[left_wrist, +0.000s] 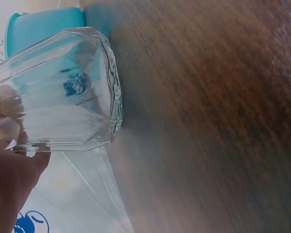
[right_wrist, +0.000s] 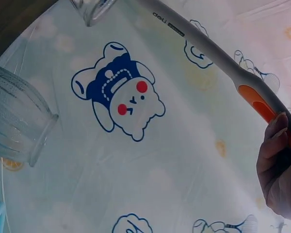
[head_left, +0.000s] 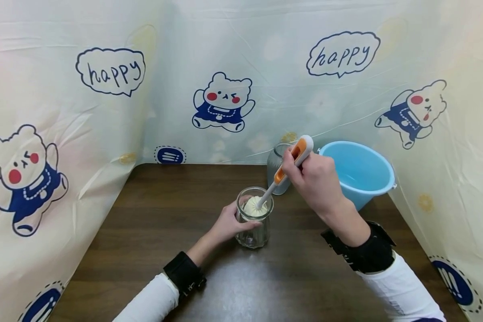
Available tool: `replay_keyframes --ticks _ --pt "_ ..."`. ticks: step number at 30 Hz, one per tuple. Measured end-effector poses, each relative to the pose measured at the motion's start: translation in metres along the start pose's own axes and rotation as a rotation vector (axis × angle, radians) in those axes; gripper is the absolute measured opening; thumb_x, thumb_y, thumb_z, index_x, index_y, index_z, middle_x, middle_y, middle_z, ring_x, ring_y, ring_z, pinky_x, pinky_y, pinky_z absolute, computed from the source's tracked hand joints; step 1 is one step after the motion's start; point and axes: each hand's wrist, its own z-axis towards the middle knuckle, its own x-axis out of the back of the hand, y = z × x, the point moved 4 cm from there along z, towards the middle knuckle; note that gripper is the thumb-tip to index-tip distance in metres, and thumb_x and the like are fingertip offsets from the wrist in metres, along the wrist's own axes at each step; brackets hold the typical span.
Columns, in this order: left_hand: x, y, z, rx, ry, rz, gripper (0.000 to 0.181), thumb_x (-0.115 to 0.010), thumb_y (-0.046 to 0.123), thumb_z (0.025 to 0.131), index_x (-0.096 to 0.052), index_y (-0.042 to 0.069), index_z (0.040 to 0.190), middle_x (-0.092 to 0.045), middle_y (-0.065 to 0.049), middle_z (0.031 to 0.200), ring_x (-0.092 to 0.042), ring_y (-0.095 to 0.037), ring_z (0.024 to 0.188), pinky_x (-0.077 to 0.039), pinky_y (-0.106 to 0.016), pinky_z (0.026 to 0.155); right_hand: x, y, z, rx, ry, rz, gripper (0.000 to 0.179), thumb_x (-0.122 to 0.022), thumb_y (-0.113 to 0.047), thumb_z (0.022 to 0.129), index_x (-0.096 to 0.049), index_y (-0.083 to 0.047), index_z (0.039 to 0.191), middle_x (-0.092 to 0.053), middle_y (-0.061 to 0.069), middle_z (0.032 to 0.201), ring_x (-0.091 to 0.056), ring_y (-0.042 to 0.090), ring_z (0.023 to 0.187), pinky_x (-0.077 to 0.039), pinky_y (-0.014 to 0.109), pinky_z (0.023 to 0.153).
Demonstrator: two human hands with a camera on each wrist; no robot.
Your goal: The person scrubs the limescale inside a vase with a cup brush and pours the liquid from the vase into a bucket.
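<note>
In the head view, my left hand [head_left: 227, 222] grips a clear glass jar [head_left: 252, 237] around its upper side, thumb across the front. The jar's faceted base shows large in the left wrist view, with the left fingers [left_wrist: 14, 182] at its side. My right hand [head_left: 319, 181] holds a long-handled cup brush [head_left: 281, 175], grey-white with orange grip insets. Its round cream head [head_left: 254, 207] sits inside the jar's mouth, and the shaft slants up to the right. In the right wrist view, curled fingers [right_wrist: 276, 155] wrap the orange part of the handle.
Behind the right hand stands a second glass jar [head_left: 274, 166], partly hidden, near the table's back edge. A light blue bucket [head_left: 356, 190] is to its right. A printed sheet [head_left: 281, 98] with bears surrounds the brown wooden table [head_left: 165, 201].
</note>
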Motion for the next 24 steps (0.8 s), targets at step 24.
replay_keyframes --ticks 24 --pt "0.001 -0.002 0.001 -0.035 -0.014 0.001 0.065 -0.084 0.039 0.071 -0.057 0.029 0.128 -0.067 0.006 0.115 -0.059 -0.011 0.101 -0.050 -0.037 0.087 -0.002 -0.007 -0.002 -0.024 -0.131 -0.044 0.018 -0.060 -0.009 0.089 -0.067 0.007 0.082 -0.061 0.010 0.054 -0.048 0.013 0.039 -0.035 0.021 0.034"
